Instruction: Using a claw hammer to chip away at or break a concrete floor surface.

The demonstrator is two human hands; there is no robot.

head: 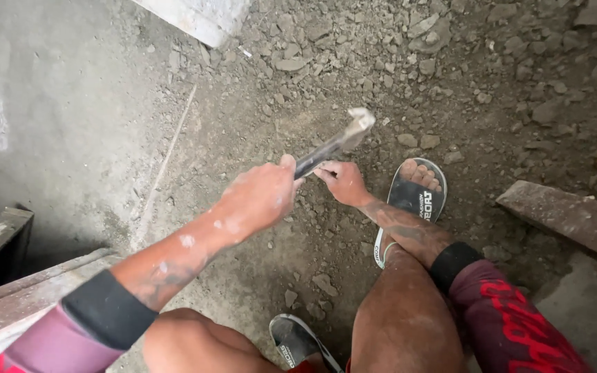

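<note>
Gripping a hammer over rubble, long axis up and to the right

Holding: left hand (257, 197) closed in a full fist round the lower handle of the hammer (333, 145), no gap between fingers and shaft.
Lying of tool: long axis slanted from the fist up and to the right, head (361, 121) at the far end, raised clear of the ground, slightly blurred.
Pinching: right hand (343, 181) low, just beside the fist on its right, fingertips drawn together at ground level; whether anything small sits between them cannot be told.
Relation of note: head above and beyond the right hand, both on the same slanted line; left hand nearer the tool by contact, right hand nearer the ground below it.
Surround: loose rubble (381, 55) of grey stone chips and dust across the floor; sandal (416, 200) with toes showing, just right of the right hand; second sandal (298, 342) at the lower edge; plank (575, 217) at right, well apart; boards (8, 290) at lower left; pale slab (202, 17) at top
</note>
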